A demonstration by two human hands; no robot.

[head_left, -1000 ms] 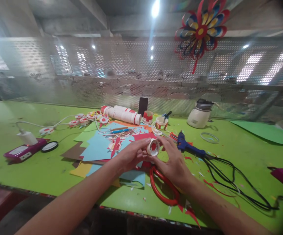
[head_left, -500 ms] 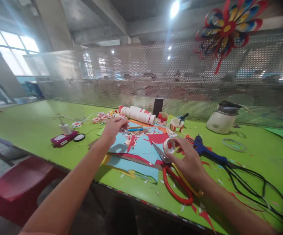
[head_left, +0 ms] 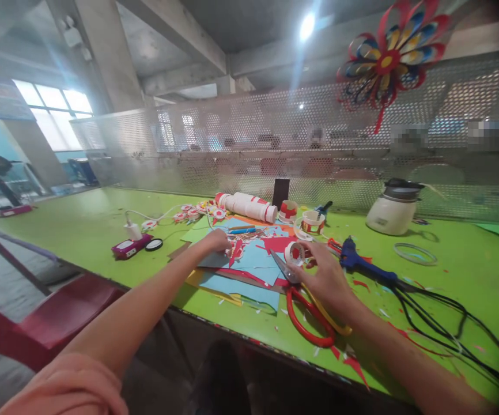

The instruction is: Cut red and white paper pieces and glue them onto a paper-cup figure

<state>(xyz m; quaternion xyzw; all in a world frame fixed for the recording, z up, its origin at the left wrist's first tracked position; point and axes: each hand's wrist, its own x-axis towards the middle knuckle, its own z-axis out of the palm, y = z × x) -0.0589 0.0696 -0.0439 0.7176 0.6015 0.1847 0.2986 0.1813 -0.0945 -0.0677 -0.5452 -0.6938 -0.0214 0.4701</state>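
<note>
My right hand [head_left: 328, 271] grips a small white paper ring [head_left: 293, 253] with red inside, thumb below and fingers behind. Just beneath that hand lie scissors [head_left: 310, 323] with red and yellow handles, their blades resting on the paper. My left hand [head_left: 217, 242] is lowered over light blue sheets [head_left: 253, 262], fingertips bent down beside red and white paper scraps [head_left: 237, 249]. Its fingers look closed together; what they hold, if anything, is hidden. A blue pen or pencil [head_left: 243, 230] lies just beyond the scraps.
A blue glue gun [head_left: 368, 266] with black cables lies right. Behind are a white paper-wrapped roll [head_left: 249, 206], a dark upright phone-like slab [head_left: 281, 192], red-and-white cups [head_left: 288, 211] and a cream jug [head_left: 392, 212]. Left is a purple power bank-like box [head_left: 131, 246]. A mesh partition [head_left: 232, 138] closes the back.
My left hand has come down and nearer, from above the pens to the scraps on the blue sheets. The right hand keeps the paper ring almost in place. The camera view has shifted slightly left.
</note>
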